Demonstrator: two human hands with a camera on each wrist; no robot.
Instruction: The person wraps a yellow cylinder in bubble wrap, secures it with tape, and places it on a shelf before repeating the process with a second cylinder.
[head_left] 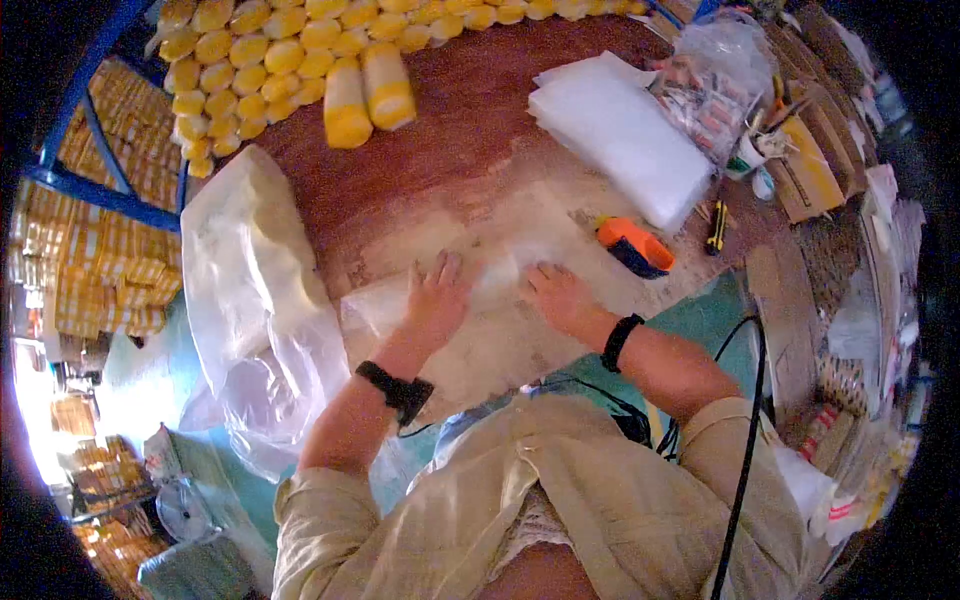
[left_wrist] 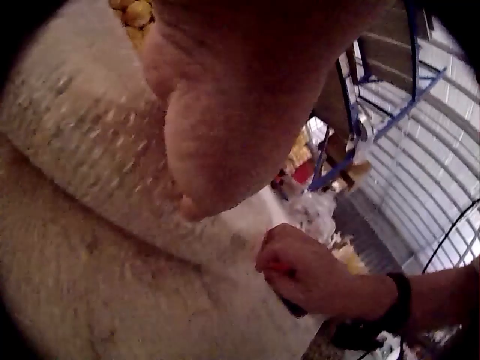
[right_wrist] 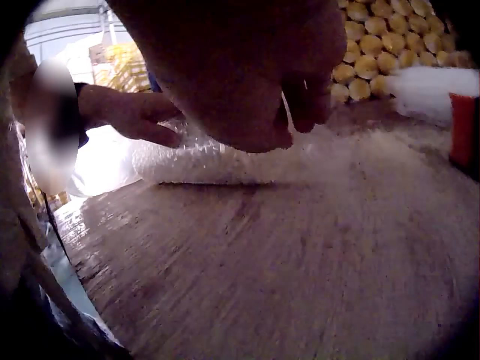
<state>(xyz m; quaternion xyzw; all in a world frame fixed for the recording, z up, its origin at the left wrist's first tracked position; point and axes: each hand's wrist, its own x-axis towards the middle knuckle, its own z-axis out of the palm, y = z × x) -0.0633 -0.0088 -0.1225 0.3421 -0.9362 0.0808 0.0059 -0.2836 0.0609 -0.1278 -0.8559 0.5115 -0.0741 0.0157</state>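
Note:
A roll of clear bubble wrap [right_wrist: 217,166] lies across the worn wooden table [head_left: 450,120] in front of the person. My left hand [head_left: 437,305] rests on the left part of the bundle with its fingers stretched forward. Farther right, my right hand [head_left: 563,298] lies over the other end, fingers pointing away and lightly bent. Up close in the left wrist view, the bubbles show on the wrap's rounded side under the left hand. Whatever is inside the wrap is hidden.
Large translucent plastic sheeting [head_left: 250,260] drapes over the table's left edge. An orange and dark tape ring [head_left: 635,247], a yellow utility knife [head_left: 717,228] and white foam sheets [head_left: 620,125] lie right. Two yellow-ended wrapped cylinders [head_left: 388,88] lie before a stack of similar ones [head_left: 260,50].

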